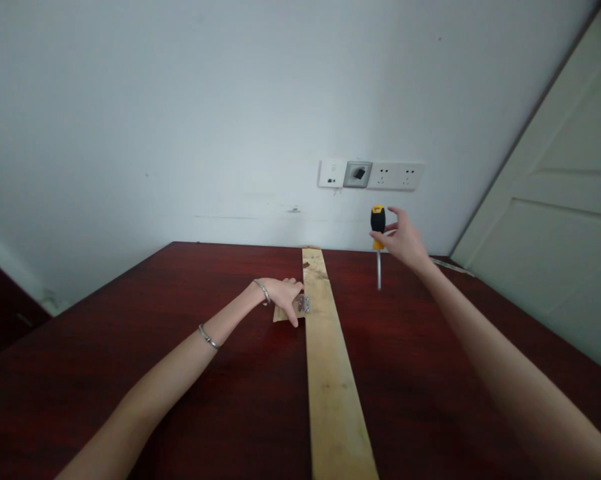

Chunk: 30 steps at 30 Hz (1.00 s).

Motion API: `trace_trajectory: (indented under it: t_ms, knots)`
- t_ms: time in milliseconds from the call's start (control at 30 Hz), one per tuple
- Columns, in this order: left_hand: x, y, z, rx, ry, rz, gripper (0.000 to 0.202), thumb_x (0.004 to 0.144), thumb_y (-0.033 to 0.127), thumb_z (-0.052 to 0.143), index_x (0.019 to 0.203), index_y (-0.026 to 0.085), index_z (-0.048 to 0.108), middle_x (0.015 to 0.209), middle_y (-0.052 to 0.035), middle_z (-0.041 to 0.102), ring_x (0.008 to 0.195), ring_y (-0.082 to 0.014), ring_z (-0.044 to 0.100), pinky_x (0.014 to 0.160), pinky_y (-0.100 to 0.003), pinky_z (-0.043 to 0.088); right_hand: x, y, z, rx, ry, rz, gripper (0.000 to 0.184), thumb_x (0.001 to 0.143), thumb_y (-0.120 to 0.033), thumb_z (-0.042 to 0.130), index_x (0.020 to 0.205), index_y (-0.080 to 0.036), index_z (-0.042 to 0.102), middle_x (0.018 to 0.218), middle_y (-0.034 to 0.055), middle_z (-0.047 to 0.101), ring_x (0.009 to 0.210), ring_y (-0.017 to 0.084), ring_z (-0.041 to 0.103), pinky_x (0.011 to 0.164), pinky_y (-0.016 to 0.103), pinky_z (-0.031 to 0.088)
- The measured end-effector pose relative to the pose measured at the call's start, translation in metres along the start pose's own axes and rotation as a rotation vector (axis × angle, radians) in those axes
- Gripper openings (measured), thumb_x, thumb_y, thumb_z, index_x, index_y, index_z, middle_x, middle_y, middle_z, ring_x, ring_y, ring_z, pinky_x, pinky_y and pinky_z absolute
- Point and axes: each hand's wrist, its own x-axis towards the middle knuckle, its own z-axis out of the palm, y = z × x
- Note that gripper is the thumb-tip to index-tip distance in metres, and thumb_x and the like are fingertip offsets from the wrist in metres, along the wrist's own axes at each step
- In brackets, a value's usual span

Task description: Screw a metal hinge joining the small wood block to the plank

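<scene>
My right hand (404, 241) pinches a screwdriver (378, 221) by its black and yellow handle. The metal shaft points down, with its tip above the dark red table. My left hand (281, 293) lies over a small wooden board (283, 314), thumb toward the near edge and fingers toward the far side, holding it against a long plank (329, 347). A small metal hinge (304, 305) spans the joint between the board and the plank, right beside my left fingers. Part of the small board is hidden under the hand.
The dark red tabletop (220, 413) meets a white wall (220, 120) at the back. Sockets and a switch panel (394, 176) sit on the wall behind the screwdriver. A pale panelled door (570, 200) stands at the right. A thin pale strip (453, 267) lies near the back right edge.
</scene>
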Motion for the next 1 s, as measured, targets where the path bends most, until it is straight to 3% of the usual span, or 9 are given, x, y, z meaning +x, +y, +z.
trace_trajectory:
  t_ms: [133, 300, 500, 1000]
  knots:
    - [0.001, -0.004, 0.006, 0.088, -0.021, -0.037, 0.1, 0.044, 0.059, 0.076, 0.127, 0.011, 0.046, 0.127, -0.0191, 0.049, 0.117, -0.0355, 0.044, 0.094, -0.037, 0.039, -0.025, -0.059, 0.017, 0.288, -0.011, -0.173, 0.083, 0.076, -0.034, 0.066, 0.145, -0.018, 0.024, 0.095, 0.0071, 0.065, 0.067, 0.017, 0.062, 0.069, 0.037, 0.054]
    - [0.001, -0.007, 0.009, 0.098, -0.02, -0.026, 0.091, 0.045, 0.059, 0.076, 0.118, 0.011, 0.051, 0.12, -0.0183, 0.052, 0.111, -0.0345, 0.048, 0.089, -0.035, 0.042, -0.047, -0.095, 0.036, 0.379, -0.115, -0.282, 0.076, 0.079, -0.03, 0.061, 0.146, -0.023, 0.024, 0.101, 0.0064, 0.064, 0.074, 0.017, 0.063, 0.071, 0.035, 0.055]
    - [-0.001, -0.004, 0.005, 0.081, -0.017, -0.037, 0.083, 0.044, 0.056, 0.078, 0.113, 0.017, 0.055, 0.114, -0.0122, 0.057, 0.102, -0.0309, 0.054, 0.084, -0.031, 0.044, -0.059, -0.102, 0.054, 0.425, -0.192, -0.322, 0.074, 0.08, -0.031, 0.059, 0.145, -0.023, 0.026, 0.102, 0.0056, 0.064, 0.075, 0.016, 0.063, 0.071, 0.034, 0.056]
    - [-0.006, -0.002, 0.001, 0.102, -0.035, -0.05, 0.086, 0.05, 0.051, 0.078, 0.124, 0.017, 0.053, 0.12, -0.0135, 0.054, 0.102, -0.0307, 0.053, 0.083, -0.031, 0.044, -0.069, -0.101, 0.058, 0.499, -0.223, -0.313, 0.074, 0.081, -0.033, 0.056, 0.146, -0.022, 0.024, 0.105, 0.0065, 0.063, 0.075, 0.016, 0.063, 0.072, 0.034, 0.056]
